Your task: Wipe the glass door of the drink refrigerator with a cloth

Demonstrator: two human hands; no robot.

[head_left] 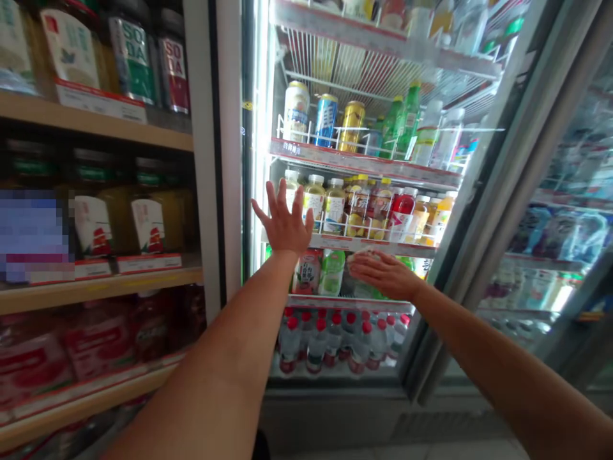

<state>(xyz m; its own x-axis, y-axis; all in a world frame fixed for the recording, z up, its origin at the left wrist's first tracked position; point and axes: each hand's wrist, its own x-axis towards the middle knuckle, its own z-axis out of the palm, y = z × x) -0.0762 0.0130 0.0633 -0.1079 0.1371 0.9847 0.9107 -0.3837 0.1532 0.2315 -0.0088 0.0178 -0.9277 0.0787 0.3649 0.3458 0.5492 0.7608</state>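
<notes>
My left hand is raised with its fingers spread wide. It lies flat against the glass door of a lit drinks cooler, in front of several pale-capped bottles. Lower and to the right, my right hand presses toward the glass with its fingers together. A pale, crumpled cloth shows along the upper edge of those fingers; most of it is hidden under the hand. Near the right hand, behind the glass, stand a green-labelled bottle and a red-labelled drink.
Wooden shelves with large juice bottles run along the left. Inside the cooler are cans, green bottles and red-capped bottles at the bottom. A metal door frame slants on the right, beside another cooler section.
</notes>
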